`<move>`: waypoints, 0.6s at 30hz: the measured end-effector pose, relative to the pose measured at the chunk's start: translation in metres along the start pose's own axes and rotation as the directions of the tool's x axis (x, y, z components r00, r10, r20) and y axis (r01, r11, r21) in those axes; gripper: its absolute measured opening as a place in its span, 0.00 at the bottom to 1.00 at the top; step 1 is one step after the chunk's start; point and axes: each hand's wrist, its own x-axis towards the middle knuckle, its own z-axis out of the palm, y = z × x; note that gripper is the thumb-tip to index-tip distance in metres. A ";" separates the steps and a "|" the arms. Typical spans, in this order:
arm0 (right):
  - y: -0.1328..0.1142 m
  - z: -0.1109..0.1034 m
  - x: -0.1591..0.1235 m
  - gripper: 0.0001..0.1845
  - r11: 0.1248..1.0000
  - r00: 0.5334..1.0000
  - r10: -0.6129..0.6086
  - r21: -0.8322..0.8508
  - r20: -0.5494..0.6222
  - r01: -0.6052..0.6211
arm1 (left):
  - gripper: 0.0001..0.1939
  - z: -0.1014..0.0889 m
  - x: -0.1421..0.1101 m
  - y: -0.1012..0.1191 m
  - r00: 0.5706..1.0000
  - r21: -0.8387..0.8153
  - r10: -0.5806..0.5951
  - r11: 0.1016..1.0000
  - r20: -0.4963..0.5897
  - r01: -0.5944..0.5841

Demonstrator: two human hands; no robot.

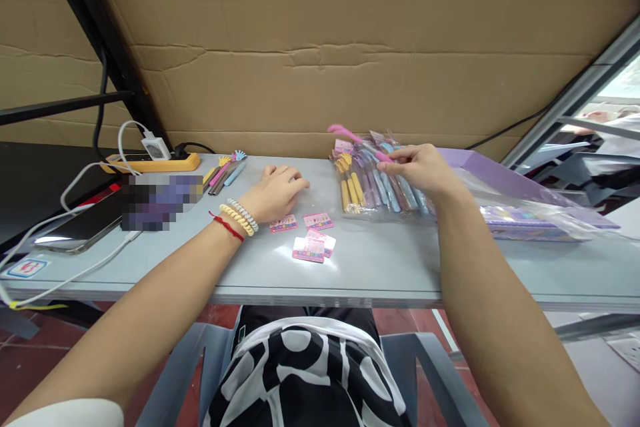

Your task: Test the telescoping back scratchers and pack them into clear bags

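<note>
My right hand (417, 167) is closed in a pinch on a pink pen (347, 133), raised slantwise over a clear plastic bag. Under it lies the bag (363, 213) with several yellow, purple and blue pens (385, 190), some with hand-shaped tops. My left hand (280, 190) rests on the table with loosely bent fingers, seemingly holding nothing. Just below that hand are small pink printed cards (318, 221), two of them overlapping (309, 249). Left of it, several loose pens (227, 170) with hand-shaped tops lie side by side.
A purple box (530, 180) with clear plastic over it stands at the right. On the left are a yellow power strip (185, 163), white charging cables (95, 278), a phone (83, 223) and a blurred-out item (157, 203). Cardboard (320, 93) lines the back of the table (380, 267).
</note>
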 end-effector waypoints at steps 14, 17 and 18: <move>-0.039 0.046 -0.015 0.14 0.564 0.858 -0.220 0.778 0.465 -0.277 | 0.22 -0.018 -0.005 -0.002 0.970 -0.325 -0.242 0.917 0.006 0.231; -0.046 0.055 -0.019 0.18 0.505 0.822 -0.248 0.792 0.514 -0.343 | 0.18 -0.018 -0.001 0.016 0.984 -0.429 -0.142 0.900 -0.109 0.082; -0.047 0.059 -0.020 0.19 0.496 0.819 -0.253 0.795 0.516 -0.348 | 0.16 -0.017 0.000 0.022 0.984 -0.459 -0.129 0.887 -0.124 0.058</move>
